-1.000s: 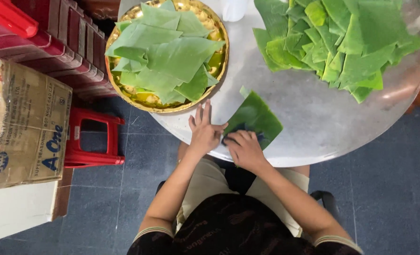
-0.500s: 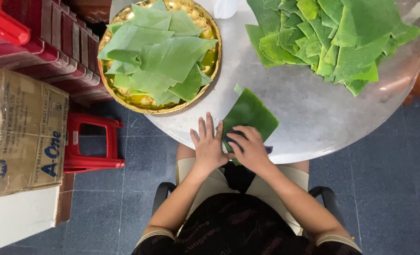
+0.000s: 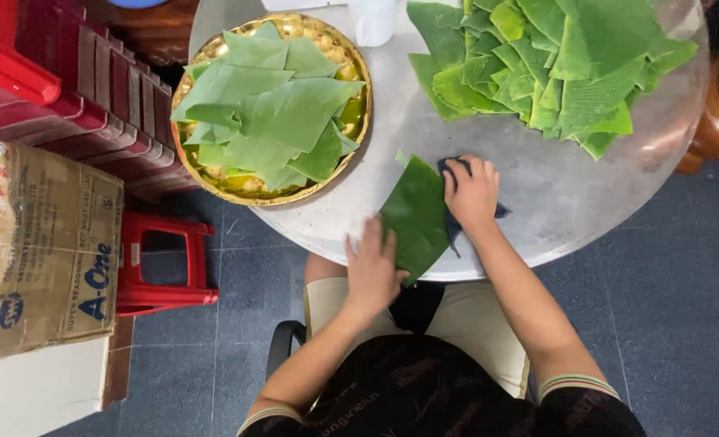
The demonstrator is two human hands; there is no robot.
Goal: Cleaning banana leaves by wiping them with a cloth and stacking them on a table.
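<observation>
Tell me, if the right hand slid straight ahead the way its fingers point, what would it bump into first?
Probably the loose pile of cut green leaf pieces across the round grey table. The right hand points up the picture; only bare tabletop lies between.

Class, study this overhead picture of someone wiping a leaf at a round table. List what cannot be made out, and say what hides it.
- Dark cloth: mostly under the right hand; shape unclear.
- Dark green leaf: near end covered by the left hand.
- Gold tray: contents beneath its leaves hidden.
- White cup: top cut by the frame edge.
- Leaf pile: far side cropped.
</observation>
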